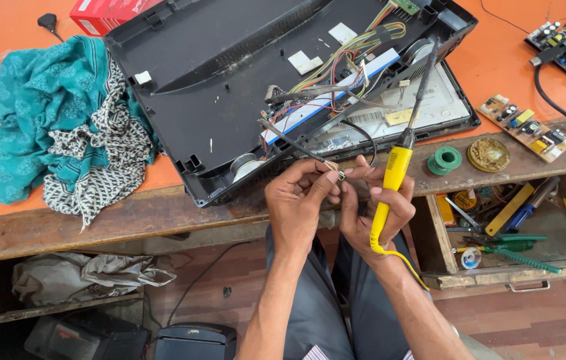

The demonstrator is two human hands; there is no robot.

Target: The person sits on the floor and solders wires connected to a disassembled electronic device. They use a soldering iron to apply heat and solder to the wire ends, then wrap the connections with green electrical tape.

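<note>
Two hands meet just off the front edge of the orange table [3,40], over the person's lap. The left hand [296,200] has its grip closed narrowly on a small metal-tipped end of a thin dark cable [293,142], pinched between thumb and fingertips; that cable runs up and left into the open black casing [216,73] lying on the table. The right hand [369,213] is wrapped around the yellow handle of a soldering iron [396,167], whose dark shaft points up and away over the casing, while its fingertips also touch the same cable end beside the left thumb. Judging from this, the work in hand is preparing the cable end, and doing it well calls for keeping the iron's hot tip clear of the coloured wires [356,50] and the pale board inside the casing while both sets of fingers are busy. The cable end should stay pinched close to its tip so it does not twist, and the yellow cord trailing from the handle should hang free of the wrist. A green spool of solder wire [445,160] and a round brass-coloured tin [488,154] sit near the casing on the wooden rim, within reach. The teal and patterned cloth [63,127] lies well apart at left.
</note>
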